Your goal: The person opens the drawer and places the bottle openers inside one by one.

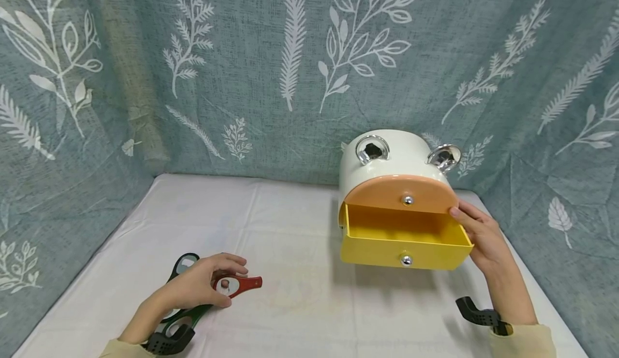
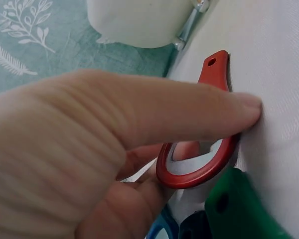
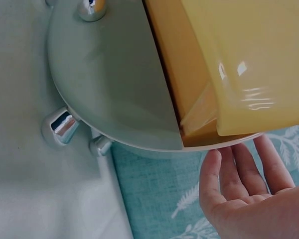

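My left hand [image 1: 203,283] pinches a red bottle opener [image 2: 217,69] over the table, its thumb across the front and the other fingers behind the oval ring. Green openers [image 1: 198,312] lie under and beside this hand, partly covered by it. A white rounded drawer box [image 1: 401,156] with a peach upper front [image 1: 382,192] stands at the right. Its yellow lower drawer [image 1: 372,251] is pulled out and its visible inside is bare. At the box's right edge, my right hand [image 1: 488,240] touches the side with its fingertips, fingers fairly straight in the right wrist view.
Two shiny chrome eye shapes [image 1: 372,150] stick up from the box. A blue piece [image 2: 163,224] shows below the left hand. White cloth [image 1: 290,293] covers the table, and a leaf-patterned curtain [image 1: 256,67] hangs behind it and along both sides.
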### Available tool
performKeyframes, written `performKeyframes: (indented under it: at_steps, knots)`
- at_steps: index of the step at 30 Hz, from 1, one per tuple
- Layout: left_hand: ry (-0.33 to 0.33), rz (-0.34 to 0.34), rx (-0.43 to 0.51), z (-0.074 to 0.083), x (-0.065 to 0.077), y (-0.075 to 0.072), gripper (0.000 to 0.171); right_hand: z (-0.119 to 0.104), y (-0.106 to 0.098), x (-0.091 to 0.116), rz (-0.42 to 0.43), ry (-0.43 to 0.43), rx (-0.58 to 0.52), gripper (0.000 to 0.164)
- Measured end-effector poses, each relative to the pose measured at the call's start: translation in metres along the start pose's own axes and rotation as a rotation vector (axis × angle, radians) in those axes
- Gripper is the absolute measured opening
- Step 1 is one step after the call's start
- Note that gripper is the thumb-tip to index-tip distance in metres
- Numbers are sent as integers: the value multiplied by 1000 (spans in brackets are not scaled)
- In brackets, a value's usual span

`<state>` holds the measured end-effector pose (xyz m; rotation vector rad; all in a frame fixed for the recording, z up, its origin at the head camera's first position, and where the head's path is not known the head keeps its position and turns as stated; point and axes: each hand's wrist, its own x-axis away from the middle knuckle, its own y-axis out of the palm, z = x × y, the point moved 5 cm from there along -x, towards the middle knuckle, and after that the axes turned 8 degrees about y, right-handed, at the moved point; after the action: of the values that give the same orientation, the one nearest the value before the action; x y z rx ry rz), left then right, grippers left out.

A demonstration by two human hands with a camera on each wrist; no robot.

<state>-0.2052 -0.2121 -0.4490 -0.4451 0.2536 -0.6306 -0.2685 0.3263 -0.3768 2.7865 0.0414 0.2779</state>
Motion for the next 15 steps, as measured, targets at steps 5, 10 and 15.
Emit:
performKeyframes:
  at_steps: [5,10,15]
  knots:
    - [4,30,-65,1,0,-2,50,0,0,0,1,-1,1,25]
    - [6,47,-115,2,-1,-5,48,0,1,1,-5,0,-2,25]
    - [-22,54,-120,2,-1,-8,49,-1,2,0,-5,0,0,24]
